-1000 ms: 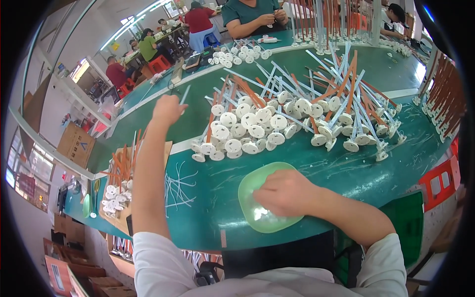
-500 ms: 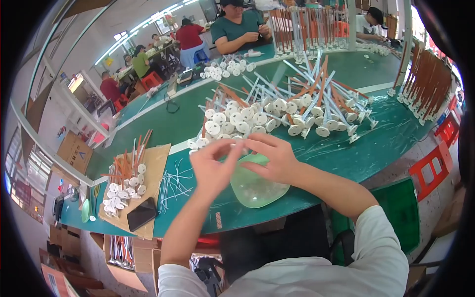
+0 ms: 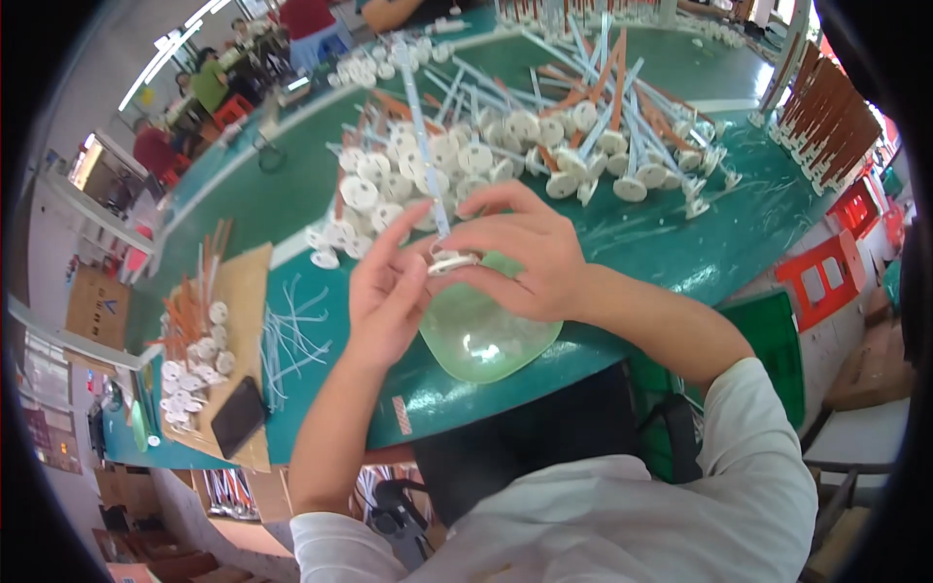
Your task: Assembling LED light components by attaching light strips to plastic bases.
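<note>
Between my hands is a white round disc (image 3: pixel 453 262) with a long pale-blue strip (image 3: pixel 420 126) rising from it toward the far side. My right hand (image 3: pixel 525 255) pinches the disc from the right, thumb below and fingers above. My left hand (image 3: pixel 387 291) has its bent fingers at the disc's left edge and the foot of the strip; the exact contact is partly hidden. Beneath both hands sits a translucent green bowl (image 3: pixel 491 340) holding something clear or whitish. Just beyond lies a heap of white discs (image 3: pixel 398 160) with pale-blue and brown strips.
On the left, a cardboard sheet (image 3: pixel 248 321) bears a smaller pile of discs (image 3: pixel 194 379) and a black phone (image 3: pixel 239 418). Thin white ties (image 3: pixel 292 335) lie beside it. A rack of brown strips (image 3: pixel 826 117) stands far right, near a red stool (image 3: pixel 821 277). Co-workers sit farther back.
My view has tipped downward and shifted right. The disc and its upright strip now show between my hands; before, my fingers hid most of what they held.
</note>
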Demonstrator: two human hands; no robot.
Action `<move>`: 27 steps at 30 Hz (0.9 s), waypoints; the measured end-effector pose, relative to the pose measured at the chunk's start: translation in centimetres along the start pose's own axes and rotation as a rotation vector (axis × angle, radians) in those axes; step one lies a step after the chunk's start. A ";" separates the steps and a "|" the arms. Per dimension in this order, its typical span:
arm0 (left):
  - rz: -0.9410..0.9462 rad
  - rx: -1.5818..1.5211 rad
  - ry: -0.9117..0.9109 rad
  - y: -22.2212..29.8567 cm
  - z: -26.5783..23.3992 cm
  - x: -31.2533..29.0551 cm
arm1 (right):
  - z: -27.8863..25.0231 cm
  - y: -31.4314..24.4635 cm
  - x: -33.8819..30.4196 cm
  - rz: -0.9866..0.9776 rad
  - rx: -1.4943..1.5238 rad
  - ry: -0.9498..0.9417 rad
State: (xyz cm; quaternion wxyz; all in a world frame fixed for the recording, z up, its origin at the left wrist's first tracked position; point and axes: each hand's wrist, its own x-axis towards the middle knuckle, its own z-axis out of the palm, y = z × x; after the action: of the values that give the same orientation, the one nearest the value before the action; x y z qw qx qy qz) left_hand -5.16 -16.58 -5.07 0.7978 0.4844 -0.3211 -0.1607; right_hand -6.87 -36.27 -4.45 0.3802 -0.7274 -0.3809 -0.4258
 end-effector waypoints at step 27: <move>0.098 -0.067 0.245 -1.9 -0.5 -1.8 | 1.4 1.0 -0.9 -0.111 0.046 -0.015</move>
State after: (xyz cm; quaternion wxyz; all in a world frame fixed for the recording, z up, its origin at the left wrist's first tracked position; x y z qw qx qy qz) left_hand -6.08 -16.16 -7.51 0.8536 0.4572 -0.2392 -0.0718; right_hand -5.81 -35.71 -5.95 0.3698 -0.6994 -0.4332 -0.4318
